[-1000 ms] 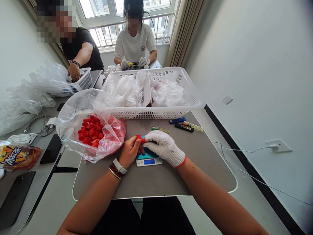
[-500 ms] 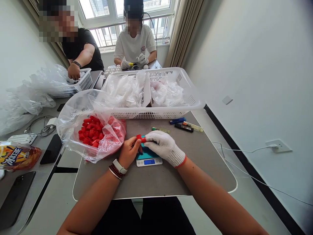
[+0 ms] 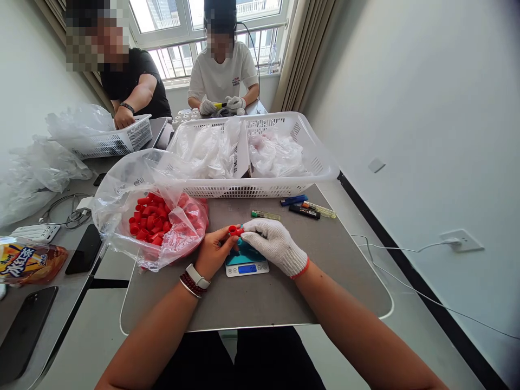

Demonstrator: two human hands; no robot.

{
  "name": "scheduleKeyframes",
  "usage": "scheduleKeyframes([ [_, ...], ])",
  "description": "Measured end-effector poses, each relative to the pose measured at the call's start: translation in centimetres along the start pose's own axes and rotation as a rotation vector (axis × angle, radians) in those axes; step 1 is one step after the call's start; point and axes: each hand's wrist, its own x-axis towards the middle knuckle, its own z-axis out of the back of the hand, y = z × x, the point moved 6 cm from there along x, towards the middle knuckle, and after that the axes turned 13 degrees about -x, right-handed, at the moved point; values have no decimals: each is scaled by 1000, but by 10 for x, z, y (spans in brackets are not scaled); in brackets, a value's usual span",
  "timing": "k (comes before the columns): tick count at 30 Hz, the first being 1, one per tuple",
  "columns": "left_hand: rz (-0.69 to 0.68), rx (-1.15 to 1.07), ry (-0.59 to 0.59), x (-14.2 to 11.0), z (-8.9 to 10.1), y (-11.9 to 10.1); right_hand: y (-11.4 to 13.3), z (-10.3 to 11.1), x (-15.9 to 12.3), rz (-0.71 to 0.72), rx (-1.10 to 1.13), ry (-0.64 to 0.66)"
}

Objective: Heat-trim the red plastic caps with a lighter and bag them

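Between my two hands is a red plastic pipe elbow (image 3: 234,231), its round opening facing up toward me. My bare left hand (image 3: 214,250) pinches it from the left with thumb and fingers. From the right, my right hand (image 3: 273,244), in a white knitted glove, grips its other end. Under both hands lies a small digital scale (image 3: 247,270) with a teal plate and a lit blue display. Left of my left hand, an open clear plastic bag (image 3: 122,179) holds many similar red elbows (image 3: 151,219).
Behind the scale stands a white plastic basket (image 3: 260,187) with clear bags and a cardboard divider. Several lighters (image 3: 304,211) lie right of centre. Phones (image 3: 28,330) and a drink bottle (image 3: 32,260) are on the left table. Two people sit across, one wearing white gloves (image 3: 235,103).
The elbow has turned in my fingers, so its opening now shows more toward me. My hands stay above the scale. The co-worker at left has a hand further into a basket.
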Motion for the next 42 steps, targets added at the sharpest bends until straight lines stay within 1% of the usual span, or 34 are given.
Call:
scheduleKeyframes([
  [2,-23,53,-9,-1,1,-2,0,0,0,18,-44,-18],
  [6,-37,119,-21,-2,2,-3,4,3,-2,181,-149,-144],
  [8,-29,115,-22,-2,3,-2,5,2,-2,242,-175,-150],
  [9,-29,112,-22,-2,2,-1,5,1,-2,246,-173,-144],
  [11,-36,111,-21,-1,2,-2,3,1,-1,199,-138,-127],
  [16,-102,108,-20,0,1,-5,-5,-4,0,-26,50,27],
  [19,-120,127,-20,0,1,-7,-9,-7,-1,-121,133,78],
  [22,-109,183,-16,-2,3,-7,-7,-8,-1,-107,116,85],
  [27,-70,206,-31,-3,4,-5,-1,-5,1,-32,73,18],
  [35,-63,195,-28,-2,3,-5,-1,-5,1,-41,53,26],
  [42,-61,193,-28,-2,2,-6,-2,-4,1,-36,58,0],
])
